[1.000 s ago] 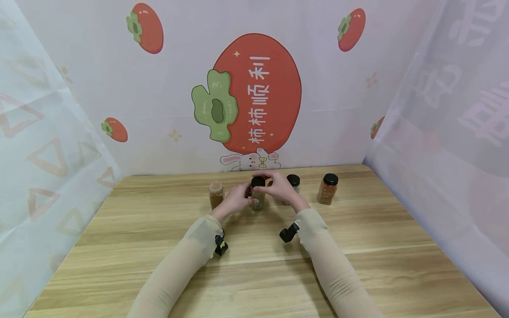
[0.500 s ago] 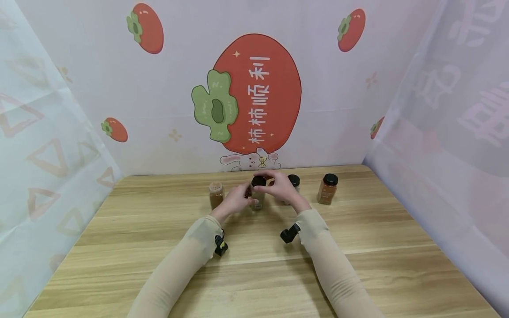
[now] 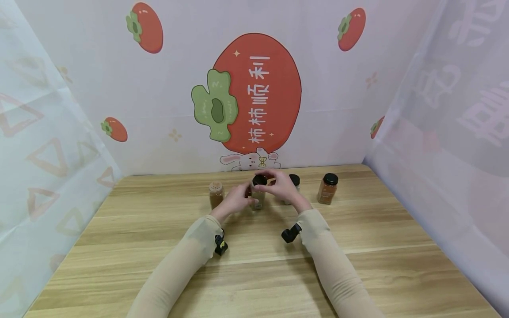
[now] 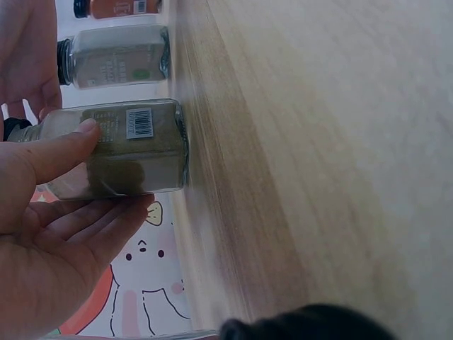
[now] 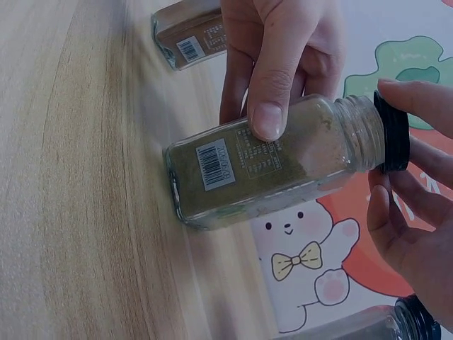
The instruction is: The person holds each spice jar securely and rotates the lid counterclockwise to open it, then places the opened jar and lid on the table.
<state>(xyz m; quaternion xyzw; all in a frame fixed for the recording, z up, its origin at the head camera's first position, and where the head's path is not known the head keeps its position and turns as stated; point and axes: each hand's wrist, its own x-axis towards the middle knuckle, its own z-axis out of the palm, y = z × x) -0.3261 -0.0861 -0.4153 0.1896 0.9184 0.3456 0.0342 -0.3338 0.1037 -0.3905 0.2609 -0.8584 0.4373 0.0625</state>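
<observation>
Near the table's back edge stands a square glass spice jar (image 3: 258, 201) with greenish-brown powder inside. My left hand (image 3: 235, 201) grips its body, thumb across the barcode side in the right wrist view. My right hand (image 3: 281, 187) pinches the black lid (image 5: 393, 132) between thumb and fingers. The lid sits at the mouth of the jar, and the glass screw threads (image 5: 357, 134) show below it. In the left wrist view the thumb lies along the label of the greenish jar (image 4: 134, 159).
To the left stands a brown spice jar (image 3: 216, 198) with a perforated shaker top. Behind my right hand is a black-capped jar (image 3: 294, 179). Farther right stands an orange-red spice jar (image 3: 327, 192) with a black lid. Printed cloth (image 3: 159, 97) walls the wooden table (image 3: 254, 282) at back and sides.
My right hand has shifted slightly up and to the right along with the black lid. The left hand keeps its hold on the jar in the same place.
</observation>
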